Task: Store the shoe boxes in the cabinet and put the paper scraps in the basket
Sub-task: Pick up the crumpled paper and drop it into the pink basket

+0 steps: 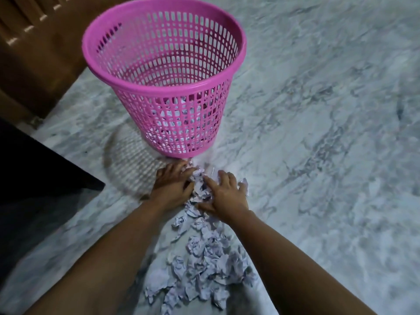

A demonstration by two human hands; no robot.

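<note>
Pink basket [172, 123] stands on the floor [318, 155]; left hand [172, 185] and right hand [225, 194], fingers spread, press scraps [204, 253] together beside it.

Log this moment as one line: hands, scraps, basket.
left hand: gathering scraps | right hand: gathering scraps | paper scraps: mostly on floor, between arms | pink basket: upright, some paper inside

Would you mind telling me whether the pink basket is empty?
Not empty: white paper scraps show through the pink basket mesh near its bottom.
</note>
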